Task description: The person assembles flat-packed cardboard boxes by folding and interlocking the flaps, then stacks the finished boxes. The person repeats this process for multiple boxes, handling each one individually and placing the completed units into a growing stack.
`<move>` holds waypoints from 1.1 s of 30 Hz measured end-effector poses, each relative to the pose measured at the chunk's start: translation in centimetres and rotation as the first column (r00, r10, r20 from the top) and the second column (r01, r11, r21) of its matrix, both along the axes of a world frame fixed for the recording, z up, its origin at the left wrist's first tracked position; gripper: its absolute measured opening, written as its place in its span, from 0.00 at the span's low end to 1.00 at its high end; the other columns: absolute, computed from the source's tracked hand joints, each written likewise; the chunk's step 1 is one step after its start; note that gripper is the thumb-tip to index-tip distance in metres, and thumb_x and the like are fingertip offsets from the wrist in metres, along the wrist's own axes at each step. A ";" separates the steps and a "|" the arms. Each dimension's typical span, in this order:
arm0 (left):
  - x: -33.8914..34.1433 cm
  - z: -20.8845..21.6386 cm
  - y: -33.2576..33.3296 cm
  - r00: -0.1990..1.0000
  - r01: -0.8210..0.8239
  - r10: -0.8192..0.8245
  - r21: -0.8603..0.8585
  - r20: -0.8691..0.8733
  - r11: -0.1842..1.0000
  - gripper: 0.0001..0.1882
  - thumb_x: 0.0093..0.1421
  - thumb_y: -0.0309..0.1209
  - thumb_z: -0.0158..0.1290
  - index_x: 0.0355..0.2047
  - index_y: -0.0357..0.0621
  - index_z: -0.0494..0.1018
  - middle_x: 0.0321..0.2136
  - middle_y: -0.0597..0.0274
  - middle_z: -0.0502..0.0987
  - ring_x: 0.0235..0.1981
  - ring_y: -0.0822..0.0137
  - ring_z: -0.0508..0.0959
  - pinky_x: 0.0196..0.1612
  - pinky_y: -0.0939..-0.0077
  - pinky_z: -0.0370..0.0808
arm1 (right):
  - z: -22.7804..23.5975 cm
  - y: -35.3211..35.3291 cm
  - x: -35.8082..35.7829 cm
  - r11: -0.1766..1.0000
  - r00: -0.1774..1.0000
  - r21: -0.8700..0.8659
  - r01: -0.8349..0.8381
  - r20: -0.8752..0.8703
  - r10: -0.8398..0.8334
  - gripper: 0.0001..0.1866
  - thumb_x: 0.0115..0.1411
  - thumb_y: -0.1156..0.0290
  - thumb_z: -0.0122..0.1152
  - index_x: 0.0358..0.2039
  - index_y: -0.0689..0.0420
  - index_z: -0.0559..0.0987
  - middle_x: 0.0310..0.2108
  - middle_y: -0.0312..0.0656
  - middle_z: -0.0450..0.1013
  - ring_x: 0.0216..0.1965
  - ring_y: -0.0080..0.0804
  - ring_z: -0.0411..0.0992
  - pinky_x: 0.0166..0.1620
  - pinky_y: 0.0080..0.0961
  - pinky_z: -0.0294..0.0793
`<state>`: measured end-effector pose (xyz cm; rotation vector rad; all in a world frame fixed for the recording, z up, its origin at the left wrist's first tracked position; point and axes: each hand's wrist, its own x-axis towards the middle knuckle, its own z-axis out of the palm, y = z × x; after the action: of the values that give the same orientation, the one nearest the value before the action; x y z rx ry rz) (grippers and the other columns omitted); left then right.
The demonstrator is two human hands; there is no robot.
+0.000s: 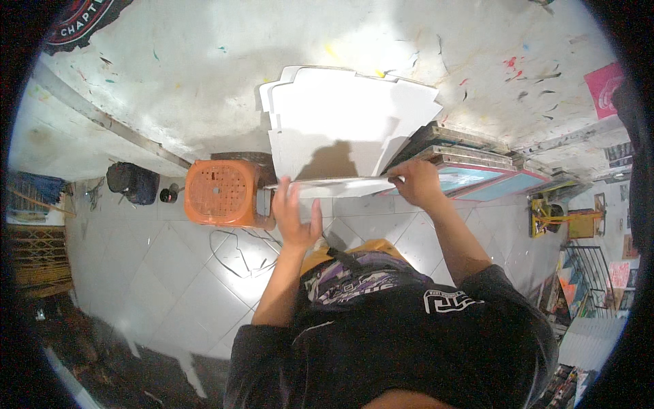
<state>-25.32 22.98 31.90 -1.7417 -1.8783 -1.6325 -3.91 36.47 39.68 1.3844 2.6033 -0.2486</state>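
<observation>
A flat white board (344, 187), seen almost edge-on, is held level in front of me. My right hand (420, 184) pinches its right end between thumb and fingers. At the other end my left hand (297, 219) has its fingers stretched up and the thumb apart, with the fingertips against or just beside the edge; contact is hard to make out. Just beyond, a stack of large white boards (334, 109) with uneven edges leans on the wall, and a dark shadow falls across its lower part.
An orange plastic stool (221, 193) stands left of my left hand, with a thin dark cable (238, 253) on the tiles. Framed screens (477, 176) lean against the wall at right. A black bin-like object (132, 183) sits farther left, and yellow equipment (569, 221) stands far right.
</observation>
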 end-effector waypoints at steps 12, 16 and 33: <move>-4.0 -9.3 -7.9 0.775 0.143 0.132 -0.375 0.618 0.916 0.53 0.36 0.23 0.63 0.58 0.35 0.40 0.57 0.45 0.48 0.57 0.53 0.54 0.54 0.64 0.60 | 1.9 -11.6 4.8 0.989 0.995 -0.107 0.099 0.037 -0.095 0.09 0.53 0.60 0.49 0.30 0.41 0.78 0.28 0.41 0.73 0.33 0.41 0.72 0.36 0.37 0.71; -3.3 -10.8 -7.4 0.849 0.425 -0.090 -0.573 0.521 0.700 0.33 0.39 0.32 0.64 0.45 0.32 0.64 0.43 0.49 0.68 0.44 0.60 0.68 0.45 0.68 0.67 | 4.3 -17.6 10.6 0.977 0.963 -0.057 0.206 -0.164 -0.213 0.09 0.52 0.59 0.50 0.32 0.39 0.78 0.29 0.40 0.73 0.34 0.40 0.71 0.36 0.36 0.70; 36.2 0.0 -23.6 -0.284 0.942 -0.923 -0.103 0.259 -0.319 0.14 0.46 0.26 0.58 0.13 0.32 0.66 0.11 0.54 0.70 0.13 0.71 0.63 0.17 0.71 0.59 | 7.8 -74.5 19.3 -0.743 -0.301 0.300 0.599 -0.775 -0.556 0.30 0.44 0.64 0.63 0.48 0.55 0.66 0.50 0.48 0.57 0.49 0.45 0.61 0.50 0.34 0.62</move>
<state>10.91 -0.61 31.88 -3.9435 0.1139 -1.4012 15.39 -37.99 47.50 3.5139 -0.0789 1.1446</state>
